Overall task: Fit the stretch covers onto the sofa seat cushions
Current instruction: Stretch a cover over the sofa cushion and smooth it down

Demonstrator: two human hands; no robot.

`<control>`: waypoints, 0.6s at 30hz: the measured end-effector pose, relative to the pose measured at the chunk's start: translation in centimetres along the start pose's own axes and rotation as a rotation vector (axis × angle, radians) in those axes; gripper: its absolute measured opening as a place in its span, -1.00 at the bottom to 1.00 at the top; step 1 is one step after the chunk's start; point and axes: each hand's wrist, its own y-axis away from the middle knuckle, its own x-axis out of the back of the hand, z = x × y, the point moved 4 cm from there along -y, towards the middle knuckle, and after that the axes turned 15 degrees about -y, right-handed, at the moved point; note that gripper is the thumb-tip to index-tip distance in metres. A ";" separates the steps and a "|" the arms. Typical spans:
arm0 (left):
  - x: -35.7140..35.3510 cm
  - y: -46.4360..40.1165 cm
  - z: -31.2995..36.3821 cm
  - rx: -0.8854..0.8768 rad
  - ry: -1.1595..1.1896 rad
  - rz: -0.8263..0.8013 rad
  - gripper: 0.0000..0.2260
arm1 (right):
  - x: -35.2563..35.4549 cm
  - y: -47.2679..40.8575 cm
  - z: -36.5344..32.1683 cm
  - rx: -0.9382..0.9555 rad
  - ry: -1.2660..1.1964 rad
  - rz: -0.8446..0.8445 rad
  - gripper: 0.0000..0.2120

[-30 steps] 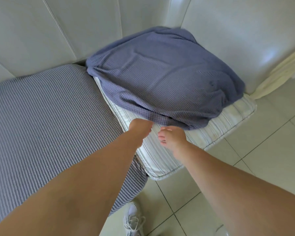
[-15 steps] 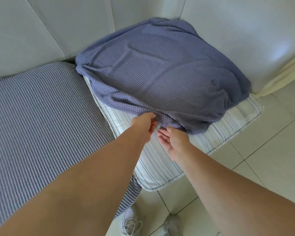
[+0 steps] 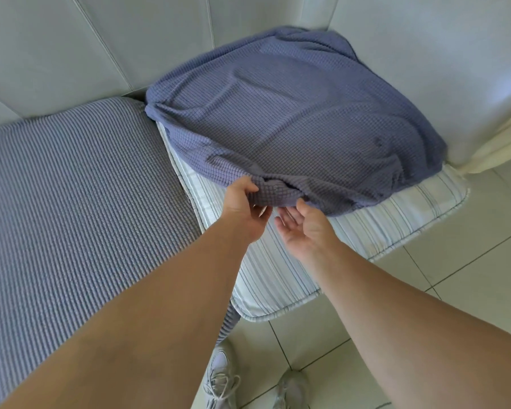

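Cover [image 3: 292, 113] is lying bunched on the bare striped cushion [image 3: 366, 228], back corner. Left hand [image 3: 242, 211] is pinching its front hem; right hand [image 3: 304, 228] is sitting palm-up, fingers [image 3: 283, 215] apart, touching the hem. Risk: one-handed pull skewing the cover. Opening is staying hidden underneath.

- Covered seat cushion [image 3: 71, 208]: on the sofa, left side, touching the bare cushion along its right edge.
- Bare seat cushion [image 3: 366, 228]: right of the covered one, its front corner overhanging the floor [image 3: 469, 261].
- Loose stretch cover [image 3: 292, 119]: heaped on the rear part of the bare cushion, against the sofa back [image 3: 130, 33] and the arm [image 3: 440, 69] to the right.
- Left hand [image 3: 242, 211]: at the cover's front hem, left of the right hand.
- Right hand [image 3: 304, 228]: just beside it, under the same hem.
- Shoes [image 3: 222, 379]: on the floor, before the sofa, below the cushions.
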 end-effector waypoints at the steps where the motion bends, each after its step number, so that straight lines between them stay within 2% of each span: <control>1: 0.0 0.1 0.1 -0.010 0.017 -0.018 -0.79 | -0.3 0.0 -0.1 -0.004 -0.012 -0.020 -0.68; 5: 0.3 0.4 0.4 -0.033 0.079 -0.086 -0.63 | -1.1 0.2 -0.6 -0.038 -0.050 -0.086 -0.87; 7: 0.3 0.6 0.4 -0.043 0.085 -0.107 -0.63 | -1.4 0.6 -0.7 -0.053 -0.068 -0.119 -0.95; 13: 1.0 1.3 -0.6 -0.021 0.136 -0.074 -0.79 | -0.9 2.3 -0.1 -0.077 -0.088 -0.222 -0.81; 18: 3.9 1.8 -2.2 0.047 0.096 -0.015 -0.68 | 1.8 3.5 2.0 -0.170 -0.015 -0.203 -0.87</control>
